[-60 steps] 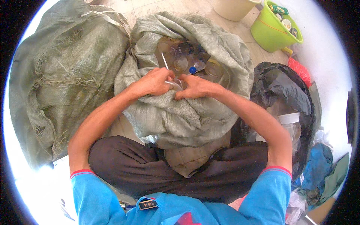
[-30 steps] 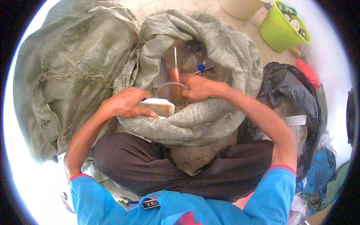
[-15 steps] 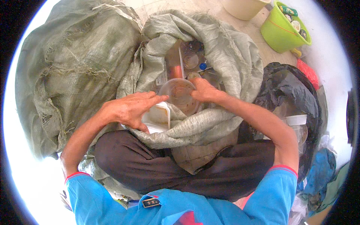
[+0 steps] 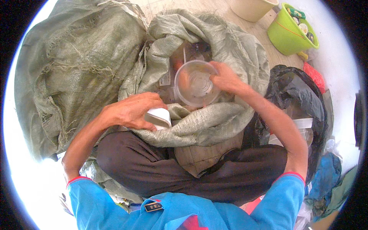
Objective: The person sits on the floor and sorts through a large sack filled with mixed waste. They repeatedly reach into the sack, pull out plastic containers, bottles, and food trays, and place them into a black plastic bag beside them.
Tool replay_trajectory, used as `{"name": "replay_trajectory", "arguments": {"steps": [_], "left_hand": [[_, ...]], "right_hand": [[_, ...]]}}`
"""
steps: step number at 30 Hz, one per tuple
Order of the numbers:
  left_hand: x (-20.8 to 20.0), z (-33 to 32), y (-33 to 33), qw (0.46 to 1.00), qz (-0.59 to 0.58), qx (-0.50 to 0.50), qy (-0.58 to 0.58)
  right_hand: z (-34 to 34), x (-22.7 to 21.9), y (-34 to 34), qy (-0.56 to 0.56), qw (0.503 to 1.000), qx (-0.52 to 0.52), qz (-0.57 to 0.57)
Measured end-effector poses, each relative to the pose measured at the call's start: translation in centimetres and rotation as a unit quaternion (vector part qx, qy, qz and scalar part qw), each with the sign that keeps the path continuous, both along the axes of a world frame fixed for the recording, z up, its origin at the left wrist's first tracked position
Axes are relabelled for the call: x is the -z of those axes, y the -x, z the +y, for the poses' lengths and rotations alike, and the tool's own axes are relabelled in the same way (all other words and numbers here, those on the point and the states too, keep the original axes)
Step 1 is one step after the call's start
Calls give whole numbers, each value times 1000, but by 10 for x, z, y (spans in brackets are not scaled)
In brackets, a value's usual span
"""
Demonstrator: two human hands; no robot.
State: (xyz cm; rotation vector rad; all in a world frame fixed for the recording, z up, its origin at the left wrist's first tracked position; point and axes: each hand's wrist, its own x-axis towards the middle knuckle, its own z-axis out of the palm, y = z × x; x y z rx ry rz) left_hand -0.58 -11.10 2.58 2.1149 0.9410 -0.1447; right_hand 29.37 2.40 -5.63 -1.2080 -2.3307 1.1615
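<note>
My right hand [image 4: 226,78] grips the rim of a round clear plastic tub [image 4: 197,84], its thumb and fingers closed on the right edge. The tub is tilted above the mouth of a grey-green woven sack [image 4: 253,57]. At the sack's near left rim, my left hand [image 4: 134,111] is closed around a white plastic container [image 4: 159,118] with rounded corners, its hollow side turned toward me. Clear plastic packaging [image 4: 165,78] lies inside the sack, partly covered by the tub.
A second, bulging woven sack [image 4: 88,73] stands at the left. To the right sits a black plastic bag [image 4: 295,88] with clear and white containers in it. Farther off are a lime-green bucket [image 4: 285,36] holding small items and a cream bucket [image 4: 251,9]. My crossed legs [image 4: 184,165] border the sack.
My right hand has lifted the clear tub up and to the right. The white container in my left hand has turned and shifted slightly, with the hand now wrapped closer around it.
</note>
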Motion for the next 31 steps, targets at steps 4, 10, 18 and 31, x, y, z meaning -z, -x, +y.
{"name": "replay_trajectory", "arguments": {"steps": [4, 10, 18, 31], "left_hand": [[-13, -8, -10, 998, -36, 25, -36], [-24, -5, -19, 997, 5, 68, -42], [-26, -7, -52, 991, 98, 91, -24], [-1, 0, -33, 987, 32, -3, -160]], "right_hand": [[20, -31, -18, 11, 997, 31, 76], [9, -102, -92, 77, 958, 137, 240], [-165, -91, -352, -96, 761, 564, 306], [-300, 8, -486, -16, 675, 715, -182]]}}
